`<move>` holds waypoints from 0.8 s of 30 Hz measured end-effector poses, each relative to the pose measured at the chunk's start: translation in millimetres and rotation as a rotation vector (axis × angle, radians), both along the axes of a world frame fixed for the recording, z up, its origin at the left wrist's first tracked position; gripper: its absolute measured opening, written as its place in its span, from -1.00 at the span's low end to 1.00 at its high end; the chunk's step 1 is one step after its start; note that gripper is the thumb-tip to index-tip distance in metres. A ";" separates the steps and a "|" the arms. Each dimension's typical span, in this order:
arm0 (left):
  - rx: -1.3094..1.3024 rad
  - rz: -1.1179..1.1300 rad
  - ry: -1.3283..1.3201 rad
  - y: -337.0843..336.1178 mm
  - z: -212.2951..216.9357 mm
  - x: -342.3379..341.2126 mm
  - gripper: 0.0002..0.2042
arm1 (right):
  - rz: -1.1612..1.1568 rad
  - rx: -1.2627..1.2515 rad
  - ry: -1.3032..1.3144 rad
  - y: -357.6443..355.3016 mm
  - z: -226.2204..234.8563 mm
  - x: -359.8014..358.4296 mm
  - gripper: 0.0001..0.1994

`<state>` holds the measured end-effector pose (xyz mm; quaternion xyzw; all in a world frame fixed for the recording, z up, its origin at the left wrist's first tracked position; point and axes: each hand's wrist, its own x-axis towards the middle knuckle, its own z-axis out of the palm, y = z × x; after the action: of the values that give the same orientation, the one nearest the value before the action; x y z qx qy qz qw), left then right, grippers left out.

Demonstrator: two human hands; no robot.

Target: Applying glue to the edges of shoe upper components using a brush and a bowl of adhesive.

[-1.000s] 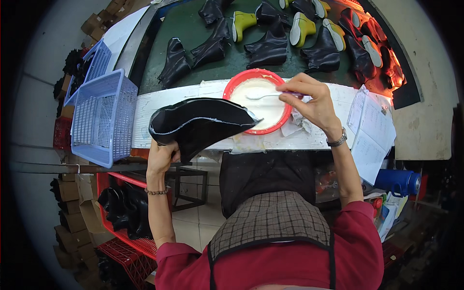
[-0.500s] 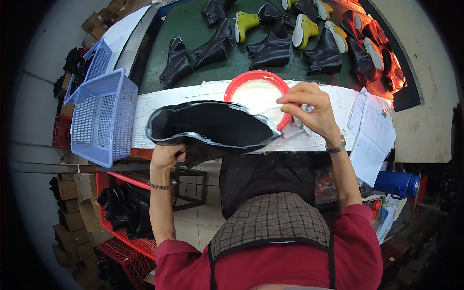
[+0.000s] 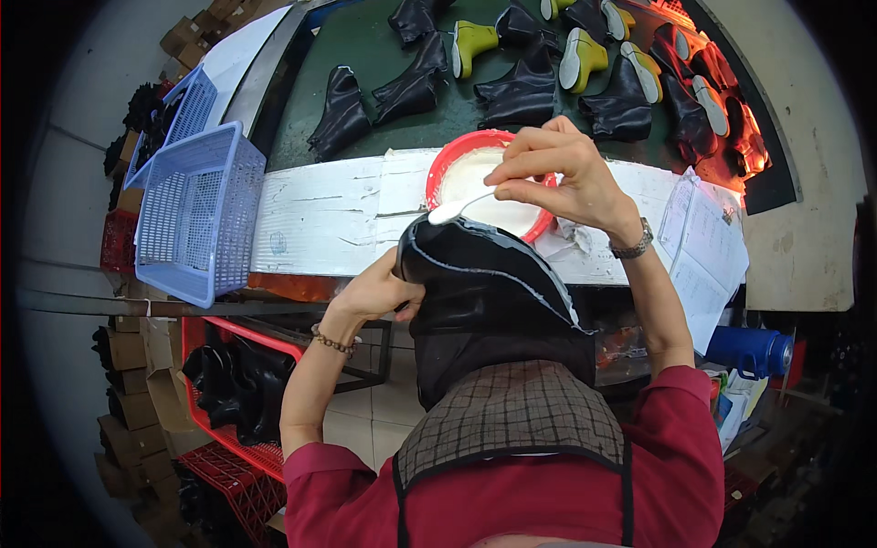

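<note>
Brushing white paste along rim of black boot upper [image 3: 493, 292], held up off near edge of bench [image 3: 338, 215]. Left hand [image 3: 379, 292] grasps upper's left end; right hand [image 3: 557, 173] pinches white brush [image 3: 457, 208], tip touching rim. Red bowl [image 3: 489, 187] of paste sits just behind on bench. Good practice, by judgement: steady upper, thin even coat, follow edge line, avoid drips onto dark face.

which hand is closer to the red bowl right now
Right. The right hand hangs right over the red bowl, holding a white brush at its near rim. The left hand is lower down, gripping the black boot below the bowl.
</note>
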<state>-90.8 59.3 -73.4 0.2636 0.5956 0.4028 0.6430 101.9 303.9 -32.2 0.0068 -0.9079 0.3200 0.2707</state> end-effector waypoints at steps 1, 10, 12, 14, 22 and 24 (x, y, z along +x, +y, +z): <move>-0.037 -0.047 0.033 2.4 2.6 0.5 -0.47 | -0.002 0.037 0.021 -0.2 0.9 -3.2 -0.83; 0.225 0.372 -0.078 -38.1 -28.8 -31.3 -0.47 | -0.065 -0.133 0.127 -5.3 -30.3 15.9 -0.82; 0.340 0.483 -0.117 -41.4 -31.8 -33.5 -0.48 | -0.114 -0.223 0.083 -6.1 -41.3 23.2 -0.83; 0.367 0.543 -0.074 -45.2 -29.0 -32.8 -0.51 | -0.123 -0.253 0.076 -9.7 -46.9 31.1 -0.83; 0.510 0.662 0.080 -53.6 -35.8 -56.7 -0.81 | -0.192 -0.327 0.073 -13.9 -64.5 53.1 -0.86; 0.428 0.729 0.057 -38.5 -22.2 -45.7 -0.81 | -0.249 -0.673 0.067 -14.5 -73.5 55.6 -0.88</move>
<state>-136.5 20.8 -95.6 0.1744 0.5704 0.7110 0.3724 157.4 289.4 -105.7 -0.1830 -0.7362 0.5651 0.3242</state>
